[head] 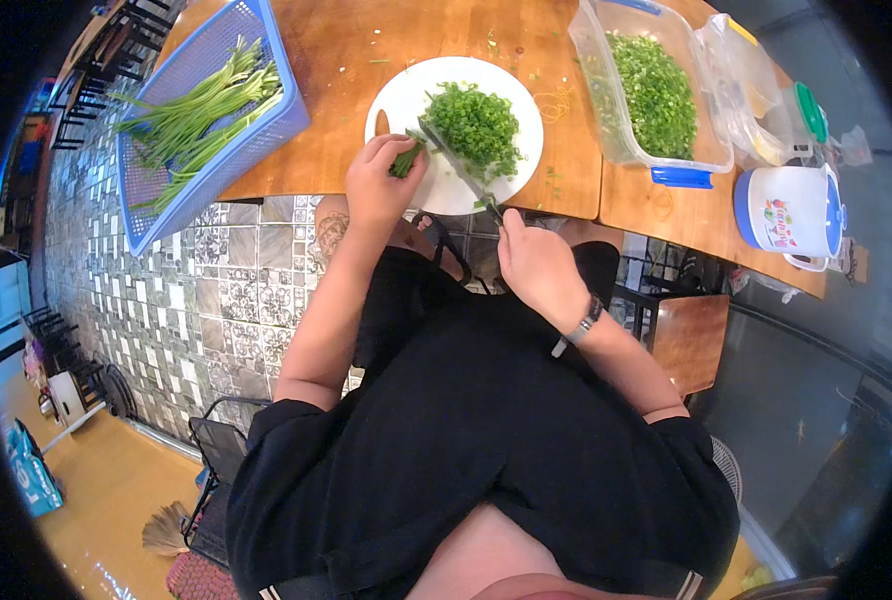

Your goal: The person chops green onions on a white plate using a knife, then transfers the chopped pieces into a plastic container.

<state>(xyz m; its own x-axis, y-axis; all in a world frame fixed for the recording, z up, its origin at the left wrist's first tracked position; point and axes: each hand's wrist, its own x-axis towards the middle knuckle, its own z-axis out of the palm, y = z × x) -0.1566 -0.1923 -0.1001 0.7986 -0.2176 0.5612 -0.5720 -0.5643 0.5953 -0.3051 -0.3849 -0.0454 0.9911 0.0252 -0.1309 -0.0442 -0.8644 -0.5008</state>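
My left hand grips a short bunch of green onion stalks at the left side of a round white cutting board. In my right hand is the handle of a kitchen knife. Its blade slants across the board, with the tip close to the bunch. A heap of chopped green onion lies on the board just beyond the blade, and a few bits cling near the knife's handle end. The board's handle slot shows on its left edge, above my left hand.
A blue plastic basket with long green onion stalks stands at the left table edge. To the right, a clear plastic container holds more chopped green onion. Beside it are a plastic bag and a white-and-blue canister. Rubber bands lie on the wooden table.
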